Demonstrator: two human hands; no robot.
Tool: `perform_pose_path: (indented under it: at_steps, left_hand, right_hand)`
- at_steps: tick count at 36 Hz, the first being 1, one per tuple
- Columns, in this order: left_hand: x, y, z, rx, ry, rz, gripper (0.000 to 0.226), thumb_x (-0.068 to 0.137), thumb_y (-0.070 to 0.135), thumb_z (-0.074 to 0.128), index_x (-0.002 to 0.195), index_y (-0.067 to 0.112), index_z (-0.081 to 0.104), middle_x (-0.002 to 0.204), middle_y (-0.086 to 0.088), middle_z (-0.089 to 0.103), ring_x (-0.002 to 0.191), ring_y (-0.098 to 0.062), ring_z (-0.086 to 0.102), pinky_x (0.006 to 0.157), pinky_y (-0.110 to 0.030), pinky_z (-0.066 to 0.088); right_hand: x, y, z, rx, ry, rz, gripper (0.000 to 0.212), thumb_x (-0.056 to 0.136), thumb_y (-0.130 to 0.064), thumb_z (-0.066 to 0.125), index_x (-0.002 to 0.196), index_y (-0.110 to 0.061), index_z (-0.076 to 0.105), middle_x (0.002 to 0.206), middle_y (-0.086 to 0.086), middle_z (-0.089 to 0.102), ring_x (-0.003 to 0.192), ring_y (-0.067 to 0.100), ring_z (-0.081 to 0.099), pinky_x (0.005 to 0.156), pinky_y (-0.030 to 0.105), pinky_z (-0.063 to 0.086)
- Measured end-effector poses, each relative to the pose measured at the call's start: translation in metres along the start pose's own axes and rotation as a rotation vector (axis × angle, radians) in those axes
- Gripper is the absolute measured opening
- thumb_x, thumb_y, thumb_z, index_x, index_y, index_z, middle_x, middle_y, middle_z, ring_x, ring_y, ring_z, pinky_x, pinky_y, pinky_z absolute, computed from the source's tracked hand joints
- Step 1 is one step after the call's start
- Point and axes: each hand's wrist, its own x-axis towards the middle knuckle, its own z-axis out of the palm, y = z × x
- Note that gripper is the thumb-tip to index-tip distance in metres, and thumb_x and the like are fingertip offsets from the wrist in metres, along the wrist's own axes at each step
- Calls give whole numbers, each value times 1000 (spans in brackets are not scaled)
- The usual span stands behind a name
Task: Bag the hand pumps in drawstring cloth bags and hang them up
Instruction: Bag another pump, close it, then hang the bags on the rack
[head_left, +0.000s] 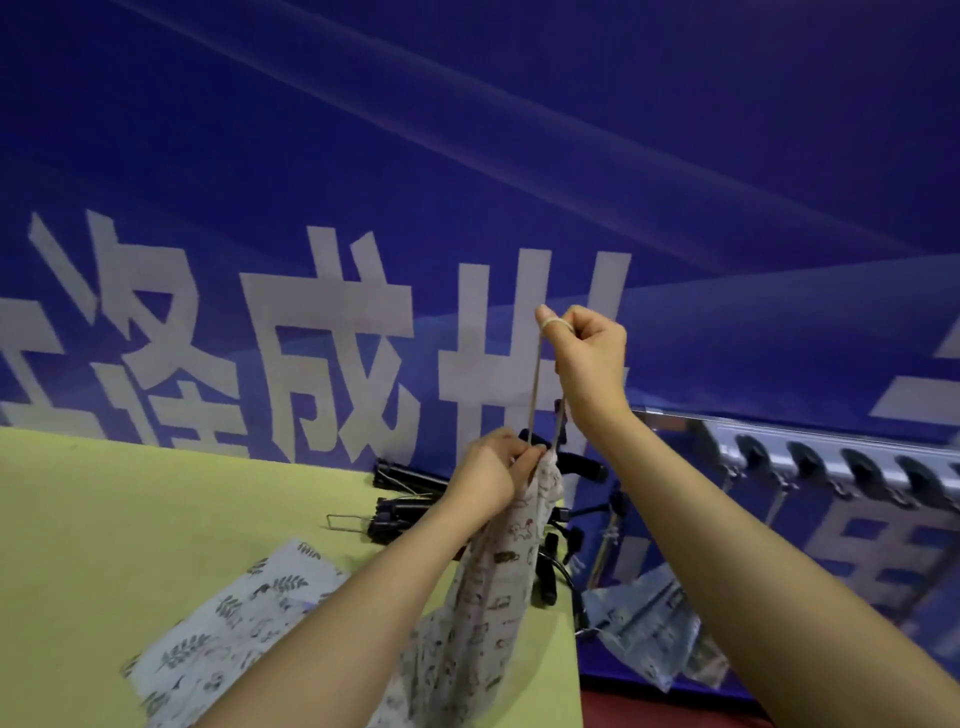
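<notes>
One head view only. Left hand (491, 480) fingers pinch the gathered neck of the animal-print bag (488, 587), held upright above the table (156, 519). Right hand (589, 358) fingers curl round the drawstring (535, 384), pulled up taut. Bag contents hidden; black hand pumps (400, 512) behind are half blocked, count unclear. Leaf-print bag (234, 613) lies flat. Hook rail (831, 457) cut off at right. Banner (332, 338) characters cropped; "成" readable.

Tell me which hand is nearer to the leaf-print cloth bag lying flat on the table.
Left. The left hand grips the gathered mouth of the animal-print bag, just above and right of the leaf-print bag. The right hand is higher and farther right, pulling the drawstring upward.
</notes>
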Motion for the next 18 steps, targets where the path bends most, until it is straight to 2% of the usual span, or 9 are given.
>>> perform_pose_path:
  at_steps: [2,5,8,12,18]
  left_hand:
    - [8,16,11,12,-75,6,41,96,33,47,78,1,65,102,-14,59,94,-30,59,88,-37,47]
    - [16,35,30,-36,-140,48,37,96,33,47,88,4,69,104,-12,61,98,-26,59,88,-33,44]
    - [19,56,51,-81,-198,74,35,95,32,49,96,4,70,105,-11,63,100,-24,59,88,-31,44]
    - [25,79,87,-57,-277,118,34,95,32,50,96,6,71,105,-11,66,100,-24,60,87,-31,44]
    - [28,111,148,-169,-366,97,25,93,26,55,94,10,74,106,-8,70,101,-20,63,87,-27,44]
  right_hand:
    - [3,-4,-19,-42,20,-11,48,90,-10,60,52,-13,32,45,-3,27,44,8,26,53,11,39]
    - [4,-10,-46,-105,67,-28,50,90,-10,60,51,-14,29,46,-3,25,43,6,23,52,10,36]
    - [6,-11,-76,-176,107,-38,53,91,-12,59,51,-17,26,42,-12,24,43,5,22,49,20,29]
    - [7,-6,-117,-270,149,-43,53,90,-14,60,51,-17,25,44,-7,22,46,9,21,53,28,29]
    - [0,9,-184,-383,208,25,48,90,-18,61,53,-15,30,43,-10,28,47,9,25,54,31,31]
